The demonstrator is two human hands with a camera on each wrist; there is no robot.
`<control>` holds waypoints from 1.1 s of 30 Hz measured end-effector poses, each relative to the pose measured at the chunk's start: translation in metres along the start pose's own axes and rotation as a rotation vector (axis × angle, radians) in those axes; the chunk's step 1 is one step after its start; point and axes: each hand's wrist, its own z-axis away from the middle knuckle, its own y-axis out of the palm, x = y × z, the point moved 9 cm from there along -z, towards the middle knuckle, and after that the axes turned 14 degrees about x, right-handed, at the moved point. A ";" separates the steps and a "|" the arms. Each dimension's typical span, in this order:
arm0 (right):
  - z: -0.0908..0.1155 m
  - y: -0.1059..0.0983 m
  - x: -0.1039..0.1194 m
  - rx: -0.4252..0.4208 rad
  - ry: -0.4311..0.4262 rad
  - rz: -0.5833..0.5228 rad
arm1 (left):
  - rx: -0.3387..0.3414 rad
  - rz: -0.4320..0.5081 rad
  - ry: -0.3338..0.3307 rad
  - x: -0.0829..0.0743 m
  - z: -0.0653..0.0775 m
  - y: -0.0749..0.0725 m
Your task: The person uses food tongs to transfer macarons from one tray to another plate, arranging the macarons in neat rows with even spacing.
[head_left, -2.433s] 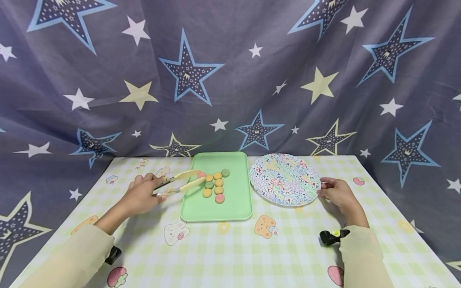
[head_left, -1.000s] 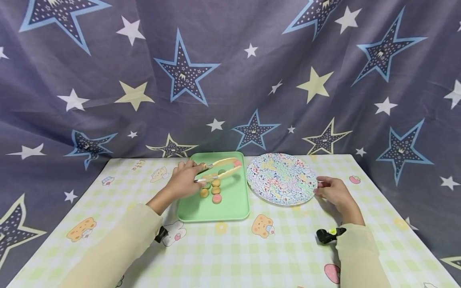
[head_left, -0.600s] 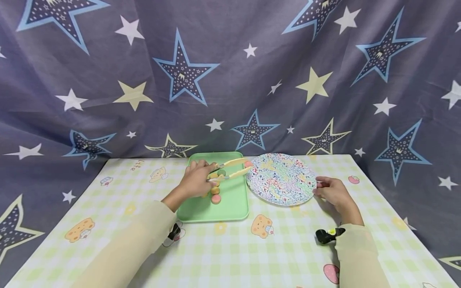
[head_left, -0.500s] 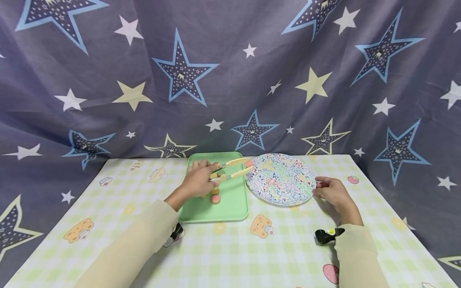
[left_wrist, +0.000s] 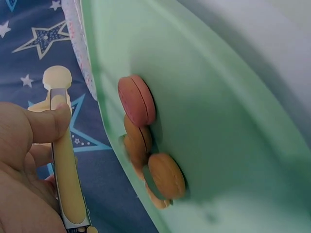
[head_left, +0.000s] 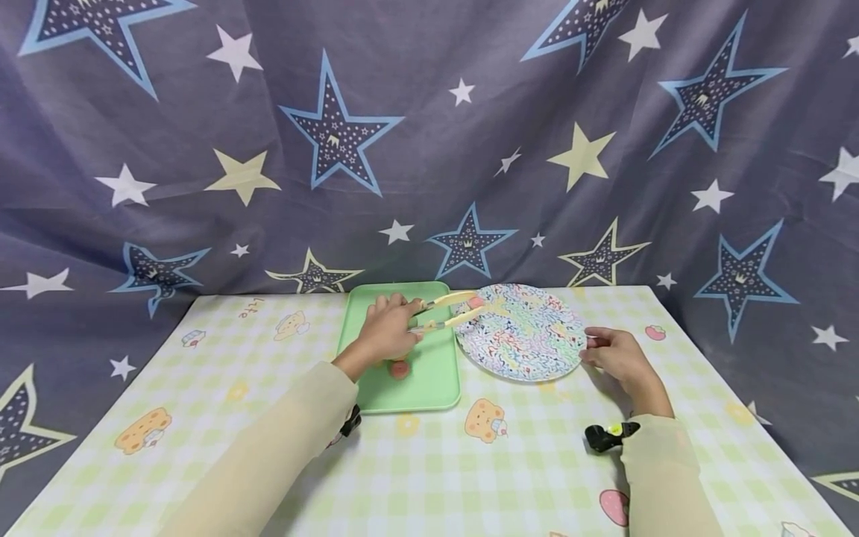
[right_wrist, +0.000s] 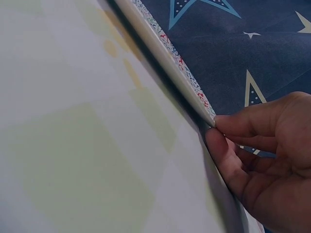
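Observation:
My left hand [head_left: 388,328] grips a pair of tongs [head_left: 456,298] with cream tips, above the green tray [head_left: 429,388]. Between the tips sits a pink macaron [head_left: 476,302], over the left part of a round plate [head_left: 530,347] with a multicoloured squiggle pattern. In the left wrist view, another pink macaron [left_wrist: 137,100] and several orange-yellow ones [left_wrist: 166,175] lie on the tray; from the head view my hand hides most of them. On the plate's right side, my right hand [head_left: 620,359] pinches the rim [right_wrist: 170,68] between thumb and fingers, as the right wrist view shows.
A checked tablecloth [head_left: 416,477] with cartoon prints covers the table. Behind the table's far edge hangs a dark curtain [head_left: 429,149] with stars. The tray and plate stand side by side near that edge.
My left hand has swung the tongs rightward from the tray's left side, lifting a pink macaron across the tray to over the plate. My right hand has stayed at the plate's rim.

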 end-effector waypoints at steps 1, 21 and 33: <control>0.000 0.000 0.000 0.002 -0.002 -0.002 | 0.003 -0.006 -0.003 -0.002 -0.002 0.000; 0.000 0.000 -0.001 -0.003 -0.002 -0.019 | 0.061 -0.109 -0.074 -0.002 -0.023 0.006; 0.000 0.000 0.000 -0.001 -0.001 -0.026 | 0.135 -0.150 -0.078 -0.009 -0.025 0.001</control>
